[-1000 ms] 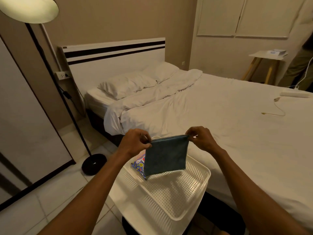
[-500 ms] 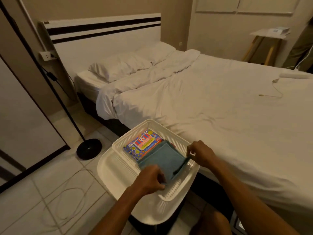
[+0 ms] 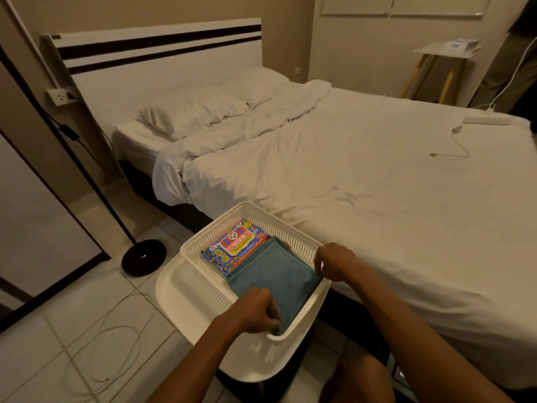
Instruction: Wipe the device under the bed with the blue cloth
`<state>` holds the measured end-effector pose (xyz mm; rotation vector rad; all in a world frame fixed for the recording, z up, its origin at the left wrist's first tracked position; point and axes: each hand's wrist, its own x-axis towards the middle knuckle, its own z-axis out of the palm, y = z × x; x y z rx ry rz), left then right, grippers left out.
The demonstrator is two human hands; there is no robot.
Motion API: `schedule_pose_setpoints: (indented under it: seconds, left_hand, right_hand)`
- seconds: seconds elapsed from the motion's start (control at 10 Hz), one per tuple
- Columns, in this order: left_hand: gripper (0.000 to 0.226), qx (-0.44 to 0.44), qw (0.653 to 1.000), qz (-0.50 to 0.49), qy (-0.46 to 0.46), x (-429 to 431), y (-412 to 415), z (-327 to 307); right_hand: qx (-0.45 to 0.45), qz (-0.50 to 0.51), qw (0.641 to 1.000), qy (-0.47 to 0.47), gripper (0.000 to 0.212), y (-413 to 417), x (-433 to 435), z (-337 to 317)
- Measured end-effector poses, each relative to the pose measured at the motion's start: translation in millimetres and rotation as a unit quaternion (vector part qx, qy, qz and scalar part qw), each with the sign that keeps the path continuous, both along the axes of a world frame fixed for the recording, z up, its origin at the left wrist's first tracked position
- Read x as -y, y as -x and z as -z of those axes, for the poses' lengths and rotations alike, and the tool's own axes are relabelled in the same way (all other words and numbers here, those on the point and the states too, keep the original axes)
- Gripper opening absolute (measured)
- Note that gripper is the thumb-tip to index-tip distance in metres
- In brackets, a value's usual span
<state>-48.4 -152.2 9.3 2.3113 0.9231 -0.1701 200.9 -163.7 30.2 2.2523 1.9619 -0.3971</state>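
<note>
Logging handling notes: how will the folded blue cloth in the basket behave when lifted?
Probably floppy: the blue cloth lies softly folded in the white basket. Likely light; the left hand and right hand hold only its edges. Matte nap suggests little slip.

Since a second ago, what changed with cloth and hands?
The left hand and right hand lowered the folded blue cloth from mid-air into the white perforated plastic basket, partly over the colourful wipes pack. Left still pinches it; right's grip unclear. Basket, pack unmoved.
</note>
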Motion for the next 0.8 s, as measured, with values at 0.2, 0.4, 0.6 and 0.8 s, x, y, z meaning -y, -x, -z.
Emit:
schedule_pose_setpoints:
  seconds: [0.2,0.4,0.6,0.8]
  left_hand:
    - [0.019,0.011,0.998,-0.040,-0.054,-7,9,1]
    - [0.019,-0.026,0.999,0.012,-0.036,1,-2,-2]
    - [0.018,-0.044,0.999,0.026,-0.004,13,-14,-7]
    - [0.029,-0.044,0.998,0.012,0.053,9,-12,-2]
  right_hand:
    - [-0.010,0.010,1.000,-0.017,0.025,6,6,2]
    - [0.050,-0.009,0.998,-0.044,0.025,17,11,-3]
    - [0.108,-0.031,0.991,-0.072,0.024,22,30,3]
    - [0.010,0.022,0.991,-0.133,0.032,9,55,-2]
